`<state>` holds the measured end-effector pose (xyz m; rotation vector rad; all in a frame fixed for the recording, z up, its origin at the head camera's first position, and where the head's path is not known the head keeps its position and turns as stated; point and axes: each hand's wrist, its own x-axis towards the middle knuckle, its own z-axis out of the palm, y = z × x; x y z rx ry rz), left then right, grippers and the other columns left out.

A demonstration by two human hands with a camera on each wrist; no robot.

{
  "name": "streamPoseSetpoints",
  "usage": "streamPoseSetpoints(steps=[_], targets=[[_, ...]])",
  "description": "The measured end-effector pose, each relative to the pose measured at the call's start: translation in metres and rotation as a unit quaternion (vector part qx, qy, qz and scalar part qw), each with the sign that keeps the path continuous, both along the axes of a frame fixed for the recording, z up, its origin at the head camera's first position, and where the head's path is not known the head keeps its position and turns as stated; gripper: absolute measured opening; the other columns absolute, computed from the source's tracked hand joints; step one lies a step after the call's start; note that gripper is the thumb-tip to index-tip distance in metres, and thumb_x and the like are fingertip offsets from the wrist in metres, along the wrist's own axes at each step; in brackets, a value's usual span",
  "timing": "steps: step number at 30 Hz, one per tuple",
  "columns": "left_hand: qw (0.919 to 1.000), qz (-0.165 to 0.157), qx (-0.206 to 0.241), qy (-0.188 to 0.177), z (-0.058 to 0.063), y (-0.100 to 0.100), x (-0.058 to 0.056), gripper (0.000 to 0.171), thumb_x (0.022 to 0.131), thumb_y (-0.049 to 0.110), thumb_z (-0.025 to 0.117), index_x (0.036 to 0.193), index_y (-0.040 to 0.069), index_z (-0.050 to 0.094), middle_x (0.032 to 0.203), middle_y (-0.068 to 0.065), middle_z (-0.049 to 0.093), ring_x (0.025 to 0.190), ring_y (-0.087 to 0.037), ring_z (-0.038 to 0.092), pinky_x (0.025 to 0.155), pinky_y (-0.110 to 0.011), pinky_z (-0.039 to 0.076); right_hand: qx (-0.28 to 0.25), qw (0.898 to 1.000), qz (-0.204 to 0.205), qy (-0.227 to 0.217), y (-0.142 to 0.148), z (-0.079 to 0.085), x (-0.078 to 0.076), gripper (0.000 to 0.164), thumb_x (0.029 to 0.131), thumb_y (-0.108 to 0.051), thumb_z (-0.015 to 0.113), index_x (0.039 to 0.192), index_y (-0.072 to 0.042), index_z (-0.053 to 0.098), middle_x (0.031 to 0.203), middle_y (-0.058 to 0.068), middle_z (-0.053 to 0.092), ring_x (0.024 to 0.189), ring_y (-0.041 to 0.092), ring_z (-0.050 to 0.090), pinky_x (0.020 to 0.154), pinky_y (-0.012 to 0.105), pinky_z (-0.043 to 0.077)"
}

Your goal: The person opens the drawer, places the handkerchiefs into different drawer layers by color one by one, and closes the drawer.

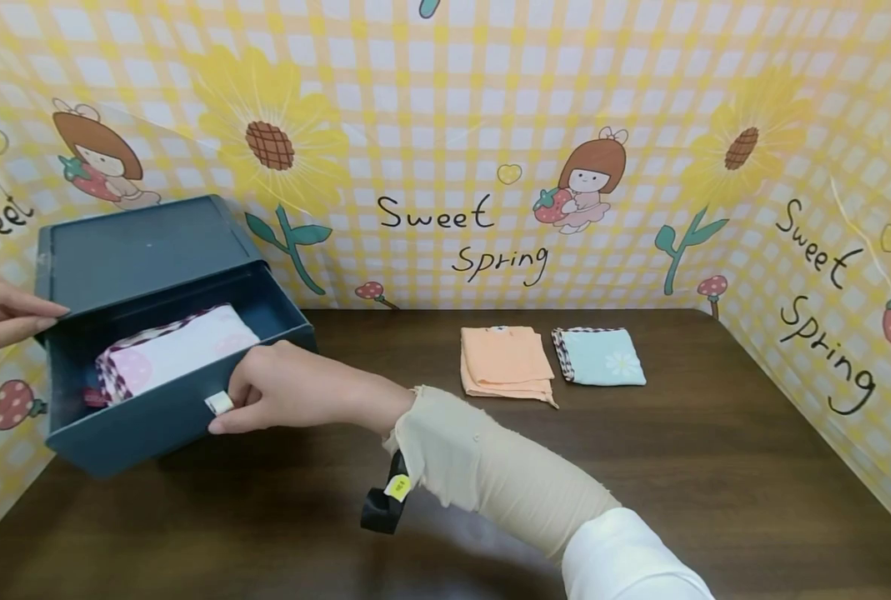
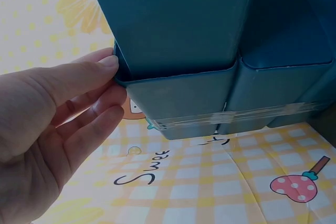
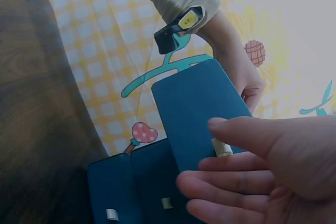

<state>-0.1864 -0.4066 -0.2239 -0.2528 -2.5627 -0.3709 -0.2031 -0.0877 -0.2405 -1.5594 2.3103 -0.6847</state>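
Note:
A dark blue drawer (image 1: 141, 425) stands pulled out of a matching drawer unit (image 1: 148, 242). Inside it lies a folded white and pink cloth (image 1: 182, 354) with dark checkered trim. At the drawer's front, my right hand (image 1: 287, 392) has its thumb and fingers around the small white pull tab (image 1: 218, 403). My left hand (image 1: 2, 312) pinches the unit's front edge by its left corner, thumb on the rim (image 2: 119, 69) in the left wrist view. Below the open drawer, other drawer fronts (image 3: 110, 182) with white tabs show in the right wrist view.
On the brown table (image 1: 445, 492), a folded peach cloth (image 1: 507, 358) and a folded light blue cloth (image 1: 601, 358) lie side by side toward the back. A yellow checked, printed backdrop (image 1: 430, 100) encloses the back and sides. Clear tape (image 2: 223, 117) runs around the unit.

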Motion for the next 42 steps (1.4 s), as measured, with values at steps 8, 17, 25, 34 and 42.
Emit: streamPoseSetpoints(steps=[8,17,25,34,42], targets=[[0.9997,0.006,-0.024,-0.002,-0.009,-0.020,-0.009,0.008,0.080,-0.005,0.066,0.087,-0.005,0.069,0.070,0.010,0.055,0.058,0.014,0.037,0.051,-0.004,0.032,-0.037,0.999,-0.027,0.023,0.000,0.000,0.002,0.023,0.089,-0.028,0.060,0.071,-0.016,0.066,0.056,-0.005,0.051,0.053,0.003,0.044,0.052,0.014,0.036],[1.0000,-0.004,0.001,0.006,-0.005,0.000,-0.002,0.007,0.077,-0.014,0.064,0.082,-0.011,0.067,0.069,0.032,0.039,0.056,0.014,0.036,0.050,-0.005,0.030,-0.050,0.996,-0.055,0.042,-0.002,0.000,0.002,0.024,0.090,-0.028,0.059,0.068,-0.018,0.063,0.054,-0.006,0.050,0.051,0.002,0.043,0.051,0.013,0.036],[0.9998,0.007,-0.017,-0.005,-0.003,-0.003,-0.003,0.009,0.076,-0.014,0.065,0.082,-0.008,0.069,0.068,0.004,0.054,0.056,0.013,0.037,0.049,-0.006,0.030,-0.064,0.994,-0.064,0.055,-0.010,-0.001,-0.002,0.027,0.090,-0.026,0.058,0.066,-0.016,0.064,0.054,-0.007,0.050,0.051,0.002,0.044,0.051,0.013,0.037],[0.9994,0.014,-0.011,-0.031,0.000,0.001,-0.003,0.011,0.075,-0.015,0.065,0.085,-0.012,0.066,0.071,-0.014,0.055,0.053,0.010,0.037,0.047,-0.007,0.030,-0.054,0.994,-0.081,0.050,-0.018,0.001,-0.007,0.026,0.090,-0.025,0.058,0.066,-0.016,0.065,0.055,-0.006,0.053,0.051,0.003,0.045,0.050,0.014,0.037],[0.9994,0.005,-0.011,-0.032,-0.001,-0.004,-0.006,0.011,0.074,-0.015,0.066,0.083,-0.010,0.068,0.069,-0.007,0.054,0.053,0.008,0.039,0.047,-0.008,0.032,-0.034,0.992,-0.105,0.056,-0.026,0.000,-0.011,0.025,0.090,-0.026,0.059,0.067,-0.016,0.064,0.057,-0.006,0.053,0.052,0.003,0.045,0.049,0.014,0.036]])
